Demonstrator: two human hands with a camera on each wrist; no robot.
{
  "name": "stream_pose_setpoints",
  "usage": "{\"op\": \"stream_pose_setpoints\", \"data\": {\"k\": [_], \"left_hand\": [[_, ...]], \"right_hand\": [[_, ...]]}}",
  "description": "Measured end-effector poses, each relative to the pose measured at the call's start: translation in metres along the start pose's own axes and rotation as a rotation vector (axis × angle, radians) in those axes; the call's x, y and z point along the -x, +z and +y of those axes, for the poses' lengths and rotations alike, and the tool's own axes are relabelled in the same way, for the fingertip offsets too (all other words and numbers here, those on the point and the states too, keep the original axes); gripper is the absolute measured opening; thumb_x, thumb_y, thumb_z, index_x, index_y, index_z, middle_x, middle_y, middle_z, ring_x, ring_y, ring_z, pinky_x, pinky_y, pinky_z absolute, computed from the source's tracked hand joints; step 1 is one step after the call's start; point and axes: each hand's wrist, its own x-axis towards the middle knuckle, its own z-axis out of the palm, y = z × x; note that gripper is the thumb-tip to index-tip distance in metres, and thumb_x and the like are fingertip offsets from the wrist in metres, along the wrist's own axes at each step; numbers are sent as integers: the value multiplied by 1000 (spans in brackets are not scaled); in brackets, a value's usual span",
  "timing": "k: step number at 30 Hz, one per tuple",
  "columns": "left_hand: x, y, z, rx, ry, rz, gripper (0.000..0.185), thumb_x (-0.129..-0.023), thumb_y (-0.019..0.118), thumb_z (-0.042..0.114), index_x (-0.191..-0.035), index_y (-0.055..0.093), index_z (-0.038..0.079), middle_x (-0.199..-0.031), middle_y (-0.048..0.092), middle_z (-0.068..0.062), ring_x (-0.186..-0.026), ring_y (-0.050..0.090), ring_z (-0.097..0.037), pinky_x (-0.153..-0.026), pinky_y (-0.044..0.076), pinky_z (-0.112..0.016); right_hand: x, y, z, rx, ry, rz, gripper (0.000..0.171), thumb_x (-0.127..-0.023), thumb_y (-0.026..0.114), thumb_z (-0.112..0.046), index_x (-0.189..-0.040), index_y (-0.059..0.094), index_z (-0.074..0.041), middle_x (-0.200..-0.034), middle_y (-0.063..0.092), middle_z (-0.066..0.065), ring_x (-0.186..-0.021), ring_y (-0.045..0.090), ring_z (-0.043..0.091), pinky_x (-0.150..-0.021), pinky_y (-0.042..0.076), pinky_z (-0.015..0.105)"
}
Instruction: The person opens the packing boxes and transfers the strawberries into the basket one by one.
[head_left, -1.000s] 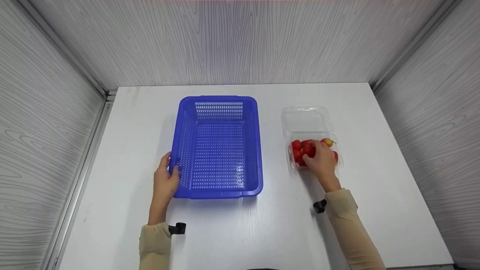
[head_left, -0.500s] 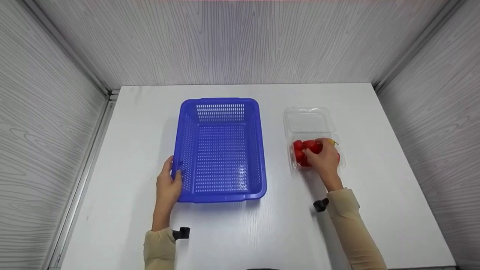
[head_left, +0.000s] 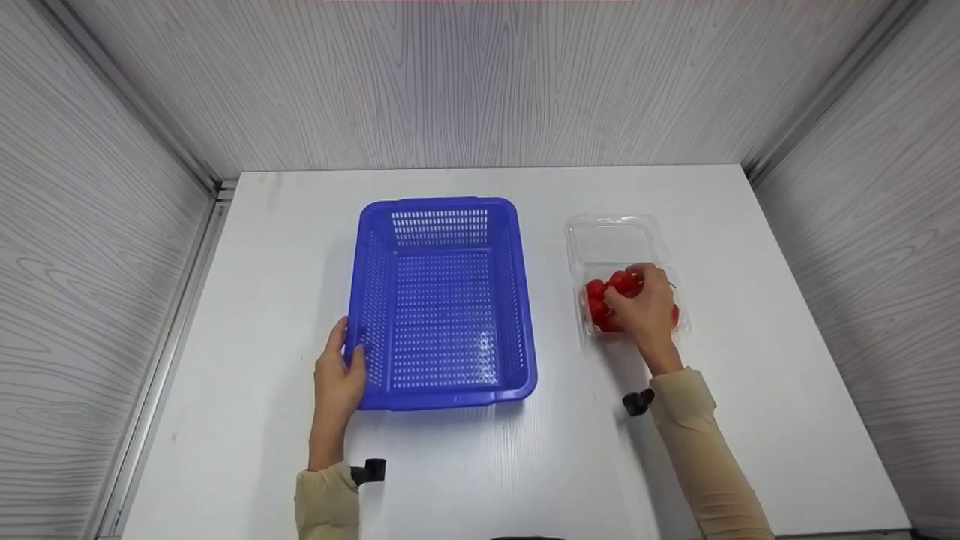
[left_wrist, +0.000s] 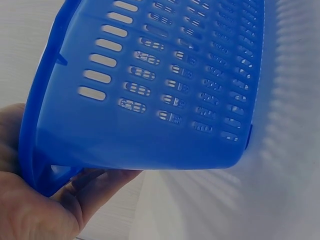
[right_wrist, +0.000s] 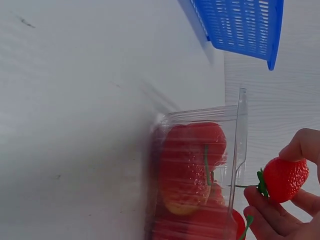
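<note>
My left hand (head_left: 337,384) grips the left rim of a blue plastic basket (head_left: 523,315) with a slotted floor and walls; the left wrist view shows the thumb and fingers around the basket's edge (left_wrist: 55,42). My right hand (head_left: 646,307) is above a hinged clear plastic box (head_left: 613,244), whose lid lies back. In the right wrist view it pinches a red strawberry (right_wrist: 285,179) with green leaves and a stem, raised just over the box's rim. Several red fruits (right_wrist: 192,160) fill the box. The hand hides part of them in the head view.
The basket and the box stand apart on a white tabletop (head_left: 551,427), the basket to the left. Pale wood-grain panels (head_left: 480,82) rise behind and at both sides. Black wrist cameras (head_left: 637,403) stick out from the beige sleeves (head_left: 686,405).
The right hand has drawn a strawberry up a little from the box. The basket has shifted slightly toward the front with the left hand on it.
</note>
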Motion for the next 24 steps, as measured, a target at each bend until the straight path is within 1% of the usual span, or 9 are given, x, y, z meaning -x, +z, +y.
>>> {"op": "stream_pose_setpoints", "data": {"k": [6, 10, 14, 18, 24], "left_hand": [[2, 3, -1, 11, 24, 11, 54, -100, 47, -1, -150, 29, -8, -150, 36, -30, -142, 32, -40, -115, 23, -46], [2, 4, -3, 0, 23, 13, 54, -100, 48, 0, -150, 30, -8, -151, 36, -29, -142, 32, -40, -115, 24, -46], [2, 2, -3, -5, 22, 9, 54, -100, 48, 1, -150, 29, -7, -152, 34, -29, -143, 31, -39, -115, 24, -46], [2, 2, -2, -4, 28, 11, 54, -100, 48, 1, -150, 29, -8, -152, 34, -29, -143, 30, -39, -115, 23, -45], [2, 1, -3, -14, 27, 12, 55, -100, 48, 1, -151, 28, -7, -153, 33, -28, -144, 29, -38, -116, 22, -44]], "right_hand": [[-6, 2, -5, -31, -12, 23, 37, -81, 69, -19, -112, 55, -3, -112, 52, 13, -103, 50, 27, -85, 48, 42], [-8, 4, -6, -57, -9, 17, 38, -81, 70, -17, -113, 55, -3, -113, 53, 12, -102, 50, 26, -84, 49, 40], [-10, 4, -13, -63, -19, 13, 37, -84, 68, -18, -116, 57, -4, -113, 56, 12, -99, 53, 25, -82, 51, 40], [-14, 3, -27, -60, -58, 18, 37, -86, 68, -19, -119, 59, -4, -112, 59, 11, -96, 56, 24, -81, 51, 39], [-23, 8, -57, -133, -164, 31, 39, -86, 71, -14, -121, 61, -1, -112, 61, 12, -92, 59, 23, -82, 51, 35]]}}
